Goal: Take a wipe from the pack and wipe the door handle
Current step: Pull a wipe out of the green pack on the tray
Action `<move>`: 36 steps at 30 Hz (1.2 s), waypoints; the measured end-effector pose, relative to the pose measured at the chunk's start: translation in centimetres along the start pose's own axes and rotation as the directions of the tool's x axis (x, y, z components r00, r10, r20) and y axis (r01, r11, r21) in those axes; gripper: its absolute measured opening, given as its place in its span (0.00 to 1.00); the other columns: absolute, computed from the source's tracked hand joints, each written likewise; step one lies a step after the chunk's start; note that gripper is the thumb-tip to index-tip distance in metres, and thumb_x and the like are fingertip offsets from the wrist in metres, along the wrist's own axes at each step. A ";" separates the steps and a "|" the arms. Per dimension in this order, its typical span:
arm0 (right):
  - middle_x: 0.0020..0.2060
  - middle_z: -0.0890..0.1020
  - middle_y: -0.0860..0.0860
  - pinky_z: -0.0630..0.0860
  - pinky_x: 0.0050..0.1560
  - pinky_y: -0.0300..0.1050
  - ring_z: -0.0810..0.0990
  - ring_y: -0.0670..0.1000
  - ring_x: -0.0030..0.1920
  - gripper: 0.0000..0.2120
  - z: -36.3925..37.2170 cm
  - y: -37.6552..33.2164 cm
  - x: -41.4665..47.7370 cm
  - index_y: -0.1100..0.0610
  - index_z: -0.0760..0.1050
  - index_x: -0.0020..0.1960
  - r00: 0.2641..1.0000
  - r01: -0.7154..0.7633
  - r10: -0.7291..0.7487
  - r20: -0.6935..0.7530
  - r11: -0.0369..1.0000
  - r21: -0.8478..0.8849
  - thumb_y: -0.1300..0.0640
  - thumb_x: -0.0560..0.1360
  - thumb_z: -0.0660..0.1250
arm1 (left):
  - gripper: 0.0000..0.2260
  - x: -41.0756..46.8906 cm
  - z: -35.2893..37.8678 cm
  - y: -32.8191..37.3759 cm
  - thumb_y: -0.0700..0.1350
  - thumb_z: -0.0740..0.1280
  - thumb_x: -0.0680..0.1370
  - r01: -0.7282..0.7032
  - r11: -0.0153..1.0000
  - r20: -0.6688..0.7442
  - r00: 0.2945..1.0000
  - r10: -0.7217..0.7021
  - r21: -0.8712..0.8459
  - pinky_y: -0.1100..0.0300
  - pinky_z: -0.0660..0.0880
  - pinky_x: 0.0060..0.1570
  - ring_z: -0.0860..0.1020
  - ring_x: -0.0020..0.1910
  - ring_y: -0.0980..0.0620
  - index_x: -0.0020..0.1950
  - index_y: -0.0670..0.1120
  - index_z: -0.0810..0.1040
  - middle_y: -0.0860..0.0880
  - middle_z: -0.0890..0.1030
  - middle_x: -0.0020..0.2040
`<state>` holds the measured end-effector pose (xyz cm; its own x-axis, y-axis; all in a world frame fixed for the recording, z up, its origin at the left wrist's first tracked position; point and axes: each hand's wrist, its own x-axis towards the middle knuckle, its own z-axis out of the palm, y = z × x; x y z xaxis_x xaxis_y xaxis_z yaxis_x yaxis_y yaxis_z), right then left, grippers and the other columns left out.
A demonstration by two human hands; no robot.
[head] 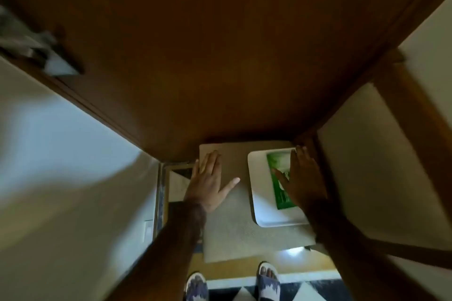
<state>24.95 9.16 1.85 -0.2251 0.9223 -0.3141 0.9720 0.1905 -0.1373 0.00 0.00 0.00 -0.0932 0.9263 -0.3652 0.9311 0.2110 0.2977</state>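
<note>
Right hand (304, 178) spread flat over the green rectangular wipe pack (280, 178), lying under its palm on a white square tray (259, 202); label too blurred to read; left hand (208, 178) splayed, empty; blurred metal door handle (49, 61) far up-left.

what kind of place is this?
Probably a home doorway or entry. A brown wooden door with a metal handle fills the view, pale walls flank it, and a mat lies at its foot. A green wipe pack on a white tray sits on the mat.
</note>
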 end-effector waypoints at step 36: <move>0.38 0.88 0.60 0.82 0.39 0.49 0.86 0.62 0.37 0.10 15.8 7.0 6.5 0.63 0.89 0.50 0.937 0.051 0.019 -0.349 0.981 0.190 0.57 0.79 0.71 | 0.36 8.4 23.3 -1.0 0.66 0.37 0.83 0.126 0.992 -0.090 0.988 -0.124 0.018 0.41 0.44 0.83 0.43 0.86 0.49 0.86 0.46 0.45 0.47 0.45 0.87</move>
<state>29.27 11.14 -16.00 -0.1694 0.9851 0.0306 0.9290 0.1699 -0.3288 6.46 0.26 -23.88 -0.2397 0.9173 -0.3181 0.9180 0.3208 0.2331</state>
